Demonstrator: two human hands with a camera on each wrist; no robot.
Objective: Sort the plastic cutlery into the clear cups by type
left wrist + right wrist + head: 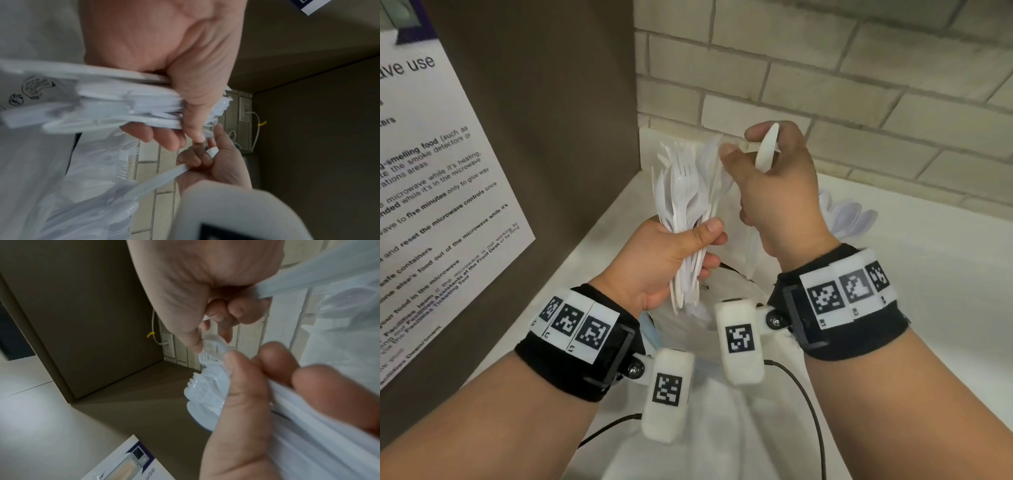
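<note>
My left hand [671, 253] grips a thick bundle of white plastic cutlery [688, 202] upright by the handles, with fork tines and other heads fanning out on top. Beside those heads is my right hand [774, 192], its fingers curled round a single white spoon [767, 147] with the bowl pointing up. Its thumb and forefinger reach toward the bundle. A clear cup of spoons [849, 219] stands behind the right wrist, mostly hidden. The left wrist view shows the left hand [185, 81] closed on the bundle [123, 105]. The right wrist view shows the right hand [205, 288] and the spoon's handle [308, 280].
A thin white plastic bag [688, 428] lies on the white counter [928, 308] under my wrists. A brown panel with a microwave-use notice [431, 205] closes off the left side. The tiled wall [859, 85] runs behind. Black cables [811, 411] trail near the wrists.
</note>
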